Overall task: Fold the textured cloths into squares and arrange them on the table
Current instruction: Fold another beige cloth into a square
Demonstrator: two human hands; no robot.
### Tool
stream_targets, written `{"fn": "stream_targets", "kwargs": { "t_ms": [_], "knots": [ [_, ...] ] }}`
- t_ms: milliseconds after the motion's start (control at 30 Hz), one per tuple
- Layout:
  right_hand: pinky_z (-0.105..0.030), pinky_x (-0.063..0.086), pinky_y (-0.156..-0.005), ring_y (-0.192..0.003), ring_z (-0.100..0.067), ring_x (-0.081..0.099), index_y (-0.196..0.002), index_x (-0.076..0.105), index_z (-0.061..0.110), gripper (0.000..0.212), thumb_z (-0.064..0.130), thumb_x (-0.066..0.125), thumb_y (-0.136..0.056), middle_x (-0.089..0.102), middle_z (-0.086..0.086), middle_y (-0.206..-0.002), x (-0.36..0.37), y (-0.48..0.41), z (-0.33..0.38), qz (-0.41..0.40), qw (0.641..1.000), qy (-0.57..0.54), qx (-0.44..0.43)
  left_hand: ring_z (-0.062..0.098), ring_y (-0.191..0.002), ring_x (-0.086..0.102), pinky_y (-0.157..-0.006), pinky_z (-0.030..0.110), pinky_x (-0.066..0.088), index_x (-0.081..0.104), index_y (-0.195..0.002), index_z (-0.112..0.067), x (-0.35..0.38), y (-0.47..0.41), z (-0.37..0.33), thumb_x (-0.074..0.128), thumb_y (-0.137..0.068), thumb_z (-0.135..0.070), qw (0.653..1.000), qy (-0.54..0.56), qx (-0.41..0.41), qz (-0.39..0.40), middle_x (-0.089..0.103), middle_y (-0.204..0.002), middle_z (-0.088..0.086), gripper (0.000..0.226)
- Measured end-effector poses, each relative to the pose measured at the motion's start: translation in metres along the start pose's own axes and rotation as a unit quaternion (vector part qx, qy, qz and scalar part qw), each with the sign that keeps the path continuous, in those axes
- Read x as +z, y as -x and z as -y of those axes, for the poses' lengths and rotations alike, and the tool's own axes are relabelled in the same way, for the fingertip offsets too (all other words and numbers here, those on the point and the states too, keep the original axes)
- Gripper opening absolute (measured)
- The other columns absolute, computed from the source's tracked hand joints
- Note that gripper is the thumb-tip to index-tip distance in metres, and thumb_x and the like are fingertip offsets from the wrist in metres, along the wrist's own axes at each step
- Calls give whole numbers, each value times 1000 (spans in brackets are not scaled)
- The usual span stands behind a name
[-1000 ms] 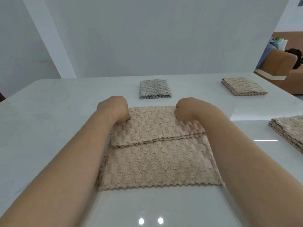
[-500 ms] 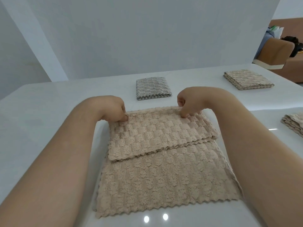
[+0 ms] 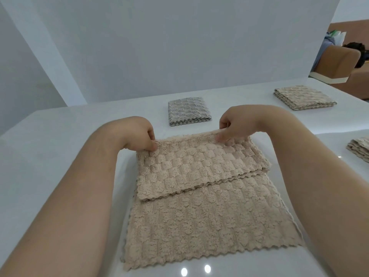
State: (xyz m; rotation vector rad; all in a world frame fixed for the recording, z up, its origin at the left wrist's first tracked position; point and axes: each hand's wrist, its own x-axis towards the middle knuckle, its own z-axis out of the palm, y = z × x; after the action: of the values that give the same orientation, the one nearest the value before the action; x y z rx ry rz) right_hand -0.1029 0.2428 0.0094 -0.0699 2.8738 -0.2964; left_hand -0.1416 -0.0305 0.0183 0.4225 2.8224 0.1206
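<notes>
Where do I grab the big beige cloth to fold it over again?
Probably pinch the beige cloth at the two corners of its far, folded edge, reaching over from the near side, as the left hand and right hand do. That edge is a doubled fold running straight across, so corner pinches should carry both layers evenly.

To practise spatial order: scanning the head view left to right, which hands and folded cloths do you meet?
Left hand, grey textured folded cloth, right hand, beige textured folded cloth, beige cloth stack at right edge. The pinched large beige cloth overlaps, so omitted.
</notes>
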Motion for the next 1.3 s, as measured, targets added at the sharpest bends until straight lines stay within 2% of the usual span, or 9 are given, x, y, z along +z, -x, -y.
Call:
{"fn": "stream_targets", "kwargs": {
  "t_ms": [233, 433, 600, 767, 933, 1033, 1167, 1233, 1300],
  "knots": [
    [-28, 40, -60, -63, -15, 54, -80, 60, 20, 33, 48, 77, -86, 62, 3, -73, -12, 11, -1, -24, 1000, -16, -7, 21, -94, 64, -88, 41, 56, 67, -90, -23, -9, 8, 3, 76, -89, -33, 998, 47, 2, -31, 68, -97, -1, 14],
    [-30, 41, -62, -67, -16, 53, -85, 59, 22, 29, 42, 80, -84, 59, 6, -78, -22, 21, -2, -60, 997, -37, -11, 21, -90, 62, -83, 40, 53, 66, -90, -17, -13, 11, 1, 74, -91, -28, 985, 148, 21, -87, 66, -97, 3, 14],
    [-31, 46, -67, -75, -15, 59, -88, 58, 28, 25, 32, 82, -84, 64, 12, -88, -29, 28, -4, -81, 992, -99, -7, 17, -85, 61, -67, 33, 46, 64, -93, -20, -15, 10, -3, 74, -90, -31, 957, 249, 33, -147, 66, -97, 0, 15],
    [-30, 42, -61, -68, -16, 51, -85, 48, 29, 30, 26, 78, -87, 60, 16, -66, -37, 36, -4, -98, 986, -136, -25, 17, -86, 59, -63, 33, 47, 57, -102, -23, -18, 11, -6, 82, -82, -39, 913, 322, 21, -252, 59, -103, -2, 36],
    [-40, 56, -62, -63, -17, 63, -93, 65, 32, 17, 16, 70, -93, 74, 7, -79, -47, 54, 4, -67, 975, -200, -75, 24, -87, 66, -76, 42, 59, 55, -109, -19, -24, 13, -10, 80, -85, -22, 871, 426, 3, -246, 63, -107, 8, 35],
    [-30, 49, -47, -54, -16, 57, -92, 76, 26, 17, 12, 67, -95, 70, -1, -76, -51, 60, 9, -77, 961, -249, -90, 20, -71, 59, -73, 38, 58, 53, -113, -13, -26, 15, -16, 69, -88, -3, 842, 485, 8, -235, 58, -99, 7, 31],
    [-25, 45, -40, -48, -16, 55, -82, 81, 18, 23, 6, 65, -93, 68, -7, -73, -55, 60, 11, -116, 948, -293, -51, 22, -73, 60, -84, 52, 58, 53, -87, -21, -25, 18, -15, 72, -86, 0, 826, 478, 71, -290, 57, -80, 5, 29],
    [-25, 47, -40, -47, -20, 60, -81, 82, 16, 26, 4, 62, -94, 70, -7, -69, -55, 59, 13, -127, 941, -311, -28, 19, -69, 59, -72, 43, 58, 53, -77, -21, -23, 18, -17, 74, -87, -1, 829, 442, 107, -326, 58, -72, 1, 30],
    [-30, 54, -45, -52, -31, 68, -82, 82, 13, 29, 4, 57, -94, 74, -8, -73, -55, 59, 17, -132, 932, -338, -15, 11, -61, 56, -56, 23, 49, 54, -72, -20, -22, 20, -23, 73, -87, -1, 829, 415, 136, -350, 59, -68, -5, 31]
  ]
}}
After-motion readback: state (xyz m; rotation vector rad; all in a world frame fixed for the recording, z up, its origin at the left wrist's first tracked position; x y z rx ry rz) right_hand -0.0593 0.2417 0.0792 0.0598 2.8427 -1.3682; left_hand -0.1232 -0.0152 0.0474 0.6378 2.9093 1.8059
